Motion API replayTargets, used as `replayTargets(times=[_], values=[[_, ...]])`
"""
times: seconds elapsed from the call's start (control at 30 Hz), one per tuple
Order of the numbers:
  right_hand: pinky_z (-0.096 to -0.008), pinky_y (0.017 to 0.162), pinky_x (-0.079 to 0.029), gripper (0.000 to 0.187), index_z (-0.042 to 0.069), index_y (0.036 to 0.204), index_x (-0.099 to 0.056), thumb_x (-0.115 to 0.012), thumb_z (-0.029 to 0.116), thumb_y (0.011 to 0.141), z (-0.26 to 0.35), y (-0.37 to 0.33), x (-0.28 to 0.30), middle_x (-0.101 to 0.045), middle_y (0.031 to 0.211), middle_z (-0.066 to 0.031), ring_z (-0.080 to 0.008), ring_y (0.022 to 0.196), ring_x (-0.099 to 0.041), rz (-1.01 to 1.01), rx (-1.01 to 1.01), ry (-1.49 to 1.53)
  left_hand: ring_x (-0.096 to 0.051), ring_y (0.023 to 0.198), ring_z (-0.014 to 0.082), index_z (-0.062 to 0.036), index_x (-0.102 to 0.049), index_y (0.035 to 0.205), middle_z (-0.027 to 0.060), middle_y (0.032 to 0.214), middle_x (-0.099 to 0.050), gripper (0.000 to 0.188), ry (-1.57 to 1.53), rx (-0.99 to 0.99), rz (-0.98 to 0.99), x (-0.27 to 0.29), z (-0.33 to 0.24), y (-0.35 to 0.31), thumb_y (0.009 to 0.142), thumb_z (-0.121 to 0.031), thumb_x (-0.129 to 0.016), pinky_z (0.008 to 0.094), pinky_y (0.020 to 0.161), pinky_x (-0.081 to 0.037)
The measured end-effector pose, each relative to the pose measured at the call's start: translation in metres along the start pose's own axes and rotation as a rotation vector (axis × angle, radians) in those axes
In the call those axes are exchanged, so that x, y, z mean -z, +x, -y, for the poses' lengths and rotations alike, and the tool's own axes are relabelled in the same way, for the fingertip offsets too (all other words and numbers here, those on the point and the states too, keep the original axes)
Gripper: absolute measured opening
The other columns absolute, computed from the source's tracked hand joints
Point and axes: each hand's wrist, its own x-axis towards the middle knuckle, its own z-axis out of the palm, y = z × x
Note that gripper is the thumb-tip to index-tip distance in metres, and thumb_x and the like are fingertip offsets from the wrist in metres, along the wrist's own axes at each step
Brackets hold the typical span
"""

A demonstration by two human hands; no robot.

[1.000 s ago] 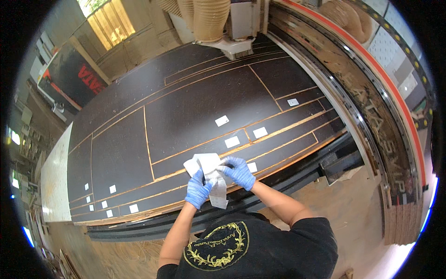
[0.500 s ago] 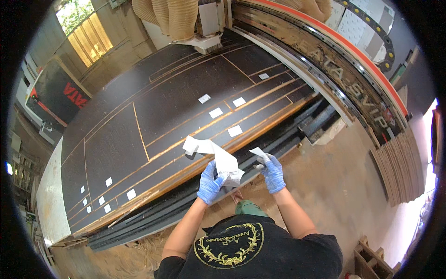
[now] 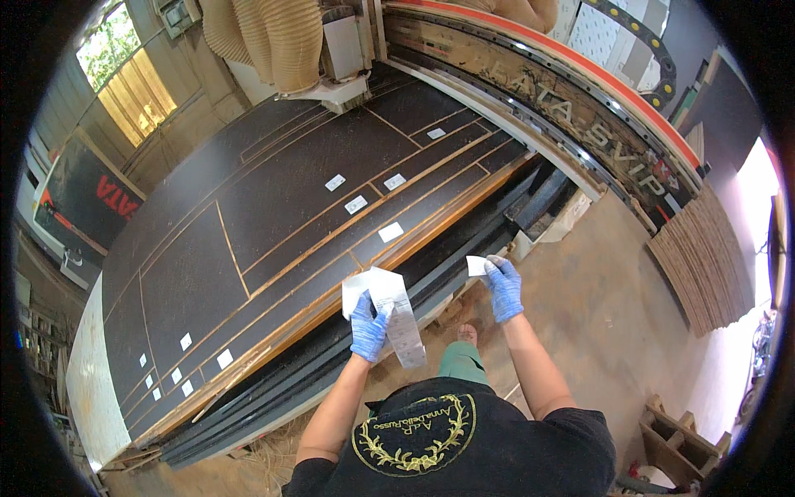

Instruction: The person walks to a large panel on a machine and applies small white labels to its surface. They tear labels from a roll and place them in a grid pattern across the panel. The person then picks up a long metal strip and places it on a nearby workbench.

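Note:
My left hand [image 3: 368,331], in a blue knit glove, grips a curling strip of white labels [image 3: 397,311]; its tail hangs down past the fingers. A single white label [image 3: 478,266] is pinched in my gloved right hand [image 3: 503,291], held out to the right over the table's front edge. Beyond both hands spreads a dark panel [image 3: 290,190], cut by light brown grooves into rectangles and narrow strips. Several white labels lie on it, among them one [image 3: 390,232] just beyond the hands and another [image 3: 224,359] toward the near left.
A machine gantry [image 3: 546,91] with a red-orange edge crosses the table at the right. Ribbed dust hoses [image 3: 286,45] and a spindle head stand over the far side. Stacked brown sheets [image 3: 700,257] lean at the right, near a wooden crate [image 3: 679,439].
My right hand has moved right and up with its label, farther from the left hand. The label strip has swung, its tail now hanging lower. The view has shifted with my head.

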Motion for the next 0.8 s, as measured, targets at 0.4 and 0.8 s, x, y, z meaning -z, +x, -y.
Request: replayTargets(times=[0.4,0.8], values=[[-0.0242,0.074,-0.044,0.015,0.001,0.093,-0.061,-0.060,0.004,0.079,0.011,0.395,-0.104,-0.060,0.091,-0.0020,-0.0114,0.081,-0.055,0.147,0.396,-0.301,-0.047,0.111,0.0308,0.0044,-0.039,0.123,0.0208,0.119,-0.049,0.049,0.627,-0.023,-0.352,-0.099,0.100,0.241,0.083,-0.021,-0.053,0.0337,0.095,-0.034],[-0.0278,0.073,-0.045,0.014,0.002,0.085,-0.062,-0.059,0.014,0.078,-0.127,0.633,-0.256,-0.063,0.081,-0.0066,-0.0148,0.078,-0.057,0.691,0.484,-0.529,-0.056,0.074,0.0334,-0.0052,-0.054,0.089,0.0158,0.081,-0.057,0.018,0.994,-0.104,-0.518,-0.108,0.151,0.254,0.072,-0.008,-0.060,0.0376,0.066,-0.046]])
